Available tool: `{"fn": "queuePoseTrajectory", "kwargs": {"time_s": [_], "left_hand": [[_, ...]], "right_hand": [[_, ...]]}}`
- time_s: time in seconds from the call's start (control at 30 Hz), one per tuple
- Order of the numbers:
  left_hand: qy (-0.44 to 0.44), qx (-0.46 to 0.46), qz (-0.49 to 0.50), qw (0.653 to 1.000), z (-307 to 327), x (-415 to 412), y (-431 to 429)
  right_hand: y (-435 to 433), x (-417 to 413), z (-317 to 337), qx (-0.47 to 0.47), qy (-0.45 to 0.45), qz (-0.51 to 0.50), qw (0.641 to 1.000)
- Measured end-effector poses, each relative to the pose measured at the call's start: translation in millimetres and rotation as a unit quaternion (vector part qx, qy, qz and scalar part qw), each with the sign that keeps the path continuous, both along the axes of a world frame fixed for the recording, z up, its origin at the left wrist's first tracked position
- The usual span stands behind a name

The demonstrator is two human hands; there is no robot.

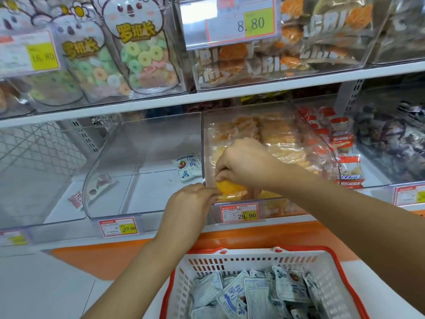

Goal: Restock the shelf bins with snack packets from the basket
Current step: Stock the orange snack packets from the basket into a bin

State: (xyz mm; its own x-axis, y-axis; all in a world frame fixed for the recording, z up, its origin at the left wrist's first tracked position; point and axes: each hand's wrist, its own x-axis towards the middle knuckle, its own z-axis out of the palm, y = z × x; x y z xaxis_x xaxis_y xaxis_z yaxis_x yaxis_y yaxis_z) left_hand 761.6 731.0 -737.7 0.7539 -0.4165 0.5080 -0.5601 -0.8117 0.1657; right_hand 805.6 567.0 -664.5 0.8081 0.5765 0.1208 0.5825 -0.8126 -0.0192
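A white basket with a red rim (331, 270) sits low in front of me, holding several white-and-blue snack packets (257, 293). My right hand (243, 162) reaches into the clear bin (322, 143) of orange-yellow packets and grips a yellow packet (230, 187) at the bin's front. My left hand (188, 203) pinches the same packet's left edge at the bin's front corner. The neighbouring clear bin (138, 203) to the left is almost bare, with one white-and-blue packet (187, 168) at its right side and another small packet (101, 183) at its left.
Price tags (239, 212) hang on the bin fronts. A red-and-white packet bin (345, 153) and a dark packet bin (391, 139) stand to the right. The upper shelf (207, 95) carries candy-ring bags (142, 54) and orange crisp packs (299, 42). An orange ledge (230, 238) runs below.
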Motion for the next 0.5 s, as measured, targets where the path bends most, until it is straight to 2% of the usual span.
{"fn": "queuePoseTrajectory", "kwargs": {"time_s": [0.07,0.2,0.33,0.4,0.5], "left_hand": [[0.021,-0.028,0.007,0.999,-0.8,-1.2,0.6],[0.045,-0.049,0.024,0.997,0.0,-0.2,-2.8],[0.049,-0.058,0.033,0.997,-0.6,-2.0,-4.3],[0.043,-0.064,0.036,0.996,-0.4,-1.1,-4.3],[0.051,-0.063,0.047,0.996,0.2,0.1,-5.2]], "right_hand": [[2.5,0.5,-12.6,0.021,0.01,-0.015,1.0],[6.6,-4.8,-38.4,0.124,0.069,-0.056,0.988],[-8.0,-3.0,-18.0,0.186,0.181,-0.072,0.963],[-20.6,-4.2,-5.3,0.156,0.168,-0.087,0.969],[-23.3,-8.4,-3.5,0.04,0.152,-0.097,0.983]]}}
